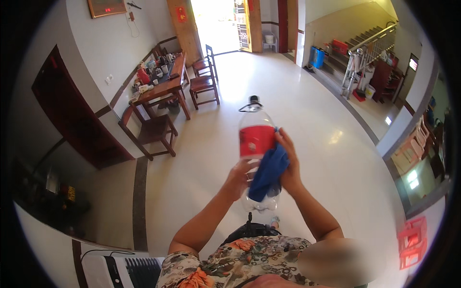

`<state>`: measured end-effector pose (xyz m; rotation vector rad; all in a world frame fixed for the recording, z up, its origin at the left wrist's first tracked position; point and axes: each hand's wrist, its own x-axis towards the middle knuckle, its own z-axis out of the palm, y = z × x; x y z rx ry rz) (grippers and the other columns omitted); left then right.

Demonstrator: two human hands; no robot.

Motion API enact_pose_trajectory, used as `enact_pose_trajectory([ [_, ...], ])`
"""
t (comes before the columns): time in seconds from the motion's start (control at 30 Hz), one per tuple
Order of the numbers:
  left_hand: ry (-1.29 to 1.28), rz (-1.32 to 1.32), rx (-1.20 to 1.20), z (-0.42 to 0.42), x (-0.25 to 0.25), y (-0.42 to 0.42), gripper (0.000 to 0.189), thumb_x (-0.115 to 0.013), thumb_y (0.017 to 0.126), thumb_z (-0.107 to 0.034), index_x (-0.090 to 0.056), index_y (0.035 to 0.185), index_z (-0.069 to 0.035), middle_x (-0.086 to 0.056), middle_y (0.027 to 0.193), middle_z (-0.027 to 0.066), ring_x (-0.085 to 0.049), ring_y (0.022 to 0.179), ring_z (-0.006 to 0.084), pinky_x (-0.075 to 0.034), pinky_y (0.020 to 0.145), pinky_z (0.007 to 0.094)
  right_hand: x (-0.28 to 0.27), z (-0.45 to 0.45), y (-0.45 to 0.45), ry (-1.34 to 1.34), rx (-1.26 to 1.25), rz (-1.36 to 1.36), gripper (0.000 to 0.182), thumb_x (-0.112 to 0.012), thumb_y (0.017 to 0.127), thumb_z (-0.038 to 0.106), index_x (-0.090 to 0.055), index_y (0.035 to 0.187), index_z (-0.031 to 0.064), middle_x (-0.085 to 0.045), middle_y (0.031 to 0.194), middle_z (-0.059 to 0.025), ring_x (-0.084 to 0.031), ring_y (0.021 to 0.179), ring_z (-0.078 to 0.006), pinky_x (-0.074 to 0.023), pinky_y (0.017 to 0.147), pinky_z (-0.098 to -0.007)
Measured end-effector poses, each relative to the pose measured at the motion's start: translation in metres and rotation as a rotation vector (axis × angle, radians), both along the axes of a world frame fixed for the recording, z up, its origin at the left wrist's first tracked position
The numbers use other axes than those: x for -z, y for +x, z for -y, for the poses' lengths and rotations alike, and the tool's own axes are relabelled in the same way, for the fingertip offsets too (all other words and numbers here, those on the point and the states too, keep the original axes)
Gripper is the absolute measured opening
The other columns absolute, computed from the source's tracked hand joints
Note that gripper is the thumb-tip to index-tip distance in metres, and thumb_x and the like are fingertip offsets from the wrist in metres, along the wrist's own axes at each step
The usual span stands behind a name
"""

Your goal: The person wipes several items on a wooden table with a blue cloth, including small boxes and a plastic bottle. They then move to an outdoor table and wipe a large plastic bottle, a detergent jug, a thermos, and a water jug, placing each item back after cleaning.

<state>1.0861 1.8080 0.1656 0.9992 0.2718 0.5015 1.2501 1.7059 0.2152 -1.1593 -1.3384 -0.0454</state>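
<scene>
A large clear plastic bottle (267,120) with a red label and a black cap is held upright before my body. My left hand (239,179) grips its lower left side. On the right side, my right hand (291,163) presses a blue cloth (268,176) against the bottle, with the fingertips up beside the label. The cloth hangs over the bottle's lower front and hides part of it. A loop handle rings the bottle's neck.
Wooden chairs (155,131) stand around a cluttered wooden table (162,90) at the left. A staircase with a metal railing (372,37) rises at the upper right. A red plastic stool (412,241) is at the lower right, and a white appliance (97,270) at the lower left.
</scene>
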Motion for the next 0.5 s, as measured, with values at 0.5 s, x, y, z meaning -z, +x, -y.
enact_pose_trajectory([
  [0.5, 0.228, -0.107, -0.551, -0.140, 0.021, 0.278, 0.070, -0.073, 0.088, -0.022, -0.033, 0.141, -0.003, -0.051, 0.128, 0.0128, -0.059, 0.104, 0.0200, -0.052, 0.081, 0.0304, 0.014, -0.141, 0.243, -0.183, -0.071, -0.034, 0.073, -0.067, 0.081, -0.007, -0.040, 0.148, 0.0045, -0.038, 0.151, -0.0214, -0.036, 0.141, -0.0363, -0.0296, 0.115, -0.0396],
])
